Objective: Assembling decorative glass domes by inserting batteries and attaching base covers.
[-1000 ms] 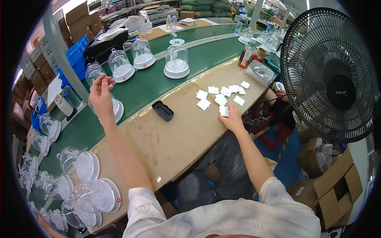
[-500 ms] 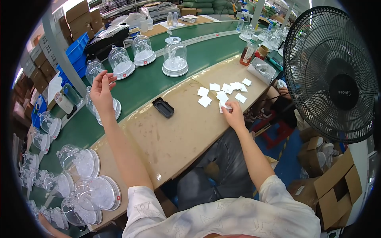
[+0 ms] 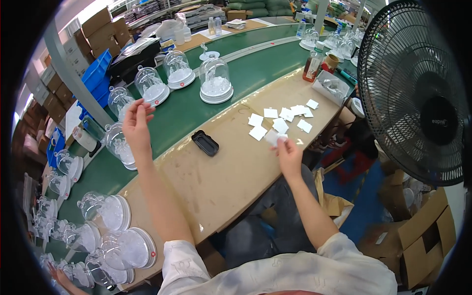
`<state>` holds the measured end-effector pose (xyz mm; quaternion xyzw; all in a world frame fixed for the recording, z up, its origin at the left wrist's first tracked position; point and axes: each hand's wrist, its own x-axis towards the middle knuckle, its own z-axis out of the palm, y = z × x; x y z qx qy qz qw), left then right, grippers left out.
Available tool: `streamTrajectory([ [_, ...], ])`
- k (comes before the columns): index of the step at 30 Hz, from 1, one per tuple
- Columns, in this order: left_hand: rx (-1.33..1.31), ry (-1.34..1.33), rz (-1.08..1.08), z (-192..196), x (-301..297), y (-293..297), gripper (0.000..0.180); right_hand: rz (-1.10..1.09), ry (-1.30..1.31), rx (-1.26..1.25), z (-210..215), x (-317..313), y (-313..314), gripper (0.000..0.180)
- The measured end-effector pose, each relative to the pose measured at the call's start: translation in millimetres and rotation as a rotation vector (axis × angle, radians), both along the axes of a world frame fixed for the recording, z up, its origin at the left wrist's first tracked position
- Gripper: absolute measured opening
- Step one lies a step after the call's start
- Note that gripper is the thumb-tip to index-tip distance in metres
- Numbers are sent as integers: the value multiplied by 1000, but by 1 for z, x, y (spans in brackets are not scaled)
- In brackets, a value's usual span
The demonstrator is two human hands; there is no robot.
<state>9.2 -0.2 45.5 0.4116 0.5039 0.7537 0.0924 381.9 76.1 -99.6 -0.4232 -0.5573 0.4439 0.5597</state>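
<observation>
Workshop floor, seen from above: long tan bench running from lower left to upper right of the frame, with a green conveyor belt alongside it.

Item 1. Left hand, raised left of centre over the belt's near edge. Fingers spread apart, holding nothing visible; nearest thing is a clear glass dome on a white base just below and left of it, probably within reach so it can be taken off the belt.

Item 2. Right hand, centre right, over the bench. Fingertips pinched together on a small white square card, lifted just clear of the surface at the edge of the pile.

Item 3. Loose white cards, scattered flat above the right hand, likely spread so single pieces can be picked off.

Item 4. Black oblong tray, centre of the frame, lying on the bench between the two hands, apart from both.

Item 5. Three further domes on the belt, upper centre; the nearest holds white contents.

Item 6. Cluster of domes at lower left, standing close together on the bench end and belt, seemingly a batch set aside.

Item 7. Black standing fan, right edge, facing the seat.

Item 8. Cardboard boxes on the floor, lower right; blue crates, upper left.
</observation>
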Motion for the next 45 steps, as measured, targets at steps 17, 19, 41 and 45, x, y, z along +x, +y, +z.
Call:
streamTrajectory([
  [17,-359,689,344,-68,62,183,84,26,-234,294,-22,-17,-55,5],
  [19,-368,735,451,-70,67,213,97,9,-246,313,-22,-16,-51,5],
  [41,327,-882,-608,-1,71,45,109,-61,-265,461,-27,-19,-43,8],
  [45,506,-1120,-837,19,81,5,104,3,-253,294,-25,-21,-51,10],
])
